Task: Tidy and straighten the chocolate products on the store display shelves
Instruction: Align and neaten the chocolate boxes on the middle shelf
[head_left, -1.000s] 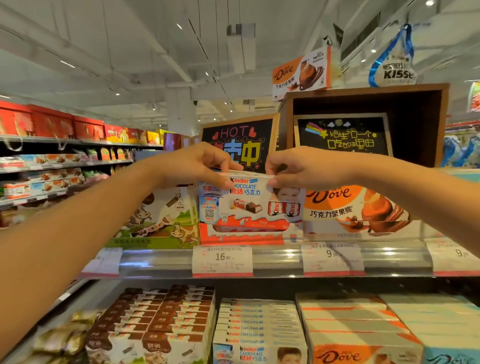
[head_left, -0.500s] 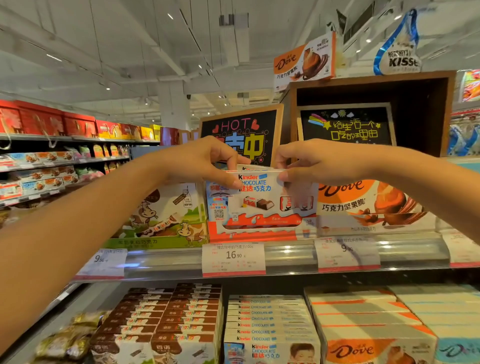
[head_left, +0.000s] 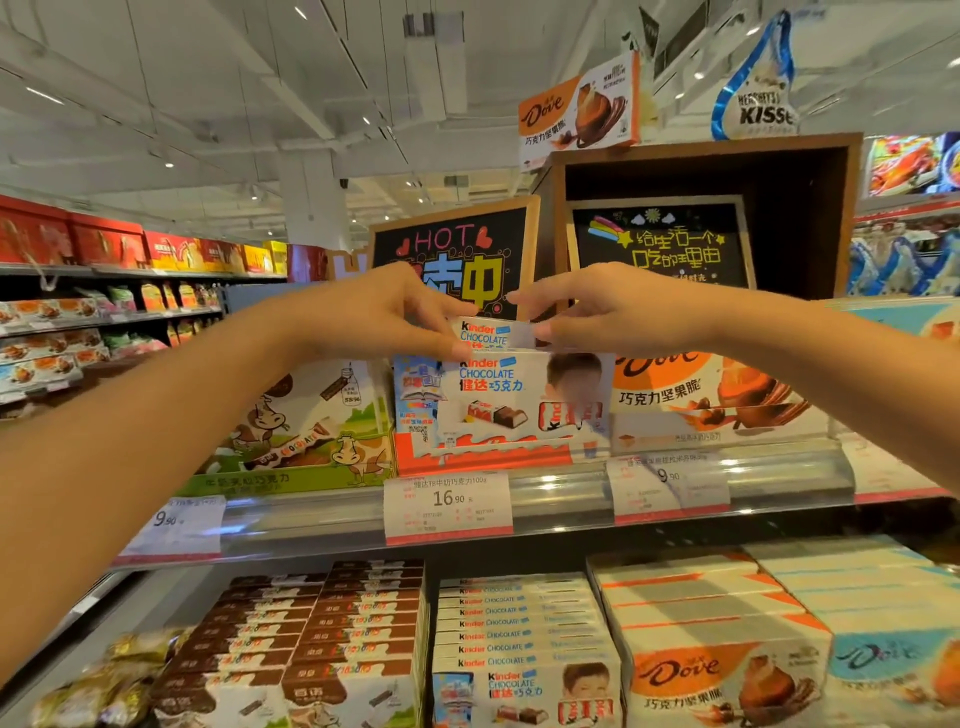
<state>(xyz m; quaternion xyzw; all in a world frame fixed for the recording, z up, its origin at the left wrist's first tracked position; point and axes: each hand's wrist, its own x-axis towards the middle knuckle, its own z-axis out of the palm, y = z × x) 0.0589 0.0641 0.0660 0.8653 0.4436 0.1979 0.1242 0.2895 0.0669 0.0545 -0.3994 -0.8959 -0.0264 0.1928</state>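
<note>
**Kinder box lifted up from its row**

Kinder box (head_left: 491, 335) sits in the middle of the frame, held between two hands. The left hand (head_left: 384, 312) pinches its left end with thumb and fingers. The right hand (head_left: 608, 306) pinches its right end the same way. Half a second ago this box stood lower, right in front of the row. Now it is higher, and the front box (head_left: 519, 400) behind the price rail shows its whole face, with the candy picture on it. So I think the held box is being pulled out to be put back straight.

Just left of the row is a cow box (head_left: 306, 426). Just right is a Dove box (head_left: 711, 400). Below them runs the shiny rail (head_left: 561, 499) with a price tag (head_left: 448, 506) that says 16.90. Lower down in the frame, more Kinder boxes (head_left: 519, 623) lie in a neat stack. Above the hands is a black HOT sign (head_left: 457, 260).

The row still needs this box set back in line.
</note>
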